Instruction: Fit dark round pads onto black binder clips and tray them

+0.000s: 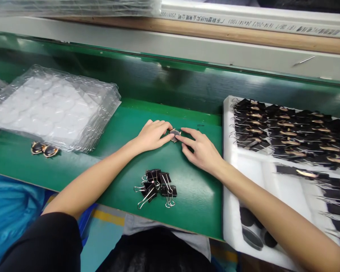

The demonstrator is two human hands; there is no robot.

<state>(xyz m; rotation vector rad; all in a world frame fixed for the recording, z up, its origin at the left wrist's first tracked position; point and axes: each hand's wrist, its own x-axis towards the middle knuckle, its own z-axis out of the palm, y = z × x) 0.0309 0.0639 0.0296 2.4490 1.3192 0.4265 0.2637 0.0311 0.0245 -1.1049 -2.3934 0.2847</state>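
Left hand (154,135) and right hand (201,151) nearly meet mid-frame, fingertips of both closed on the round piece (175,132) over the bench (198,196). I'd keep pressure light, even, on the rim, off the dark face. Clips (160,183) lie lower centre.

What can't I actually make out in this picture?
All in the head view:
- The underside of the small round piece: hidden by the fingers of the left hand and right hand.
- The far end of the white foam tray: cut off by the right edge.
- Individual clips in that tray: blurred.
- Whatever lies beneath the stacked clear trays: covered by them.
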